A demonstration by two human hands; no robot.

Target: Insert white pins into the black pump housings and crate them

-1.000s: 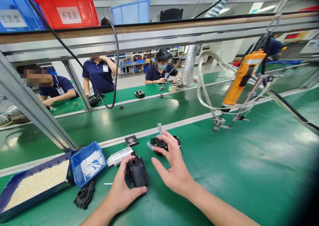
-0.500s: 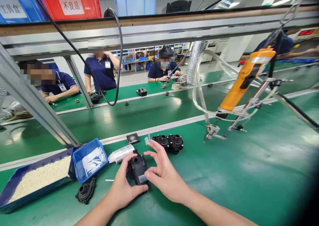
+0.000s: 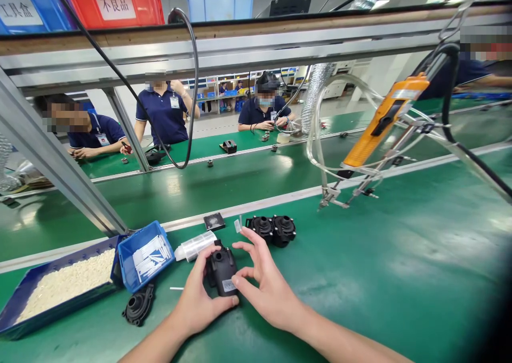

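Observation:
A black cylindrical housing with a small pale label stands tilted on the green bench, and my left hand is wrapped round its left side and lower end. My right hand has its fingers spread, the thumb touching the housing beside the label. At its raised forefinger tip is a small clear piece. Two joined black parts lie just beyond my right hand. A clear plastic roll and a flat black square lie behind my left hand.
A blue tray of pale pellets and a blue bin of white sticks stand left, with a black cover in front. An orange screwdriver hangs at the right amid hoses. Several people sit or stand across the bench.
The orange screwdriver and its linkage have swung slightly left and up. My hands and the housing have stayed nearly still. A person's hand now shows beside the metal post at the left.

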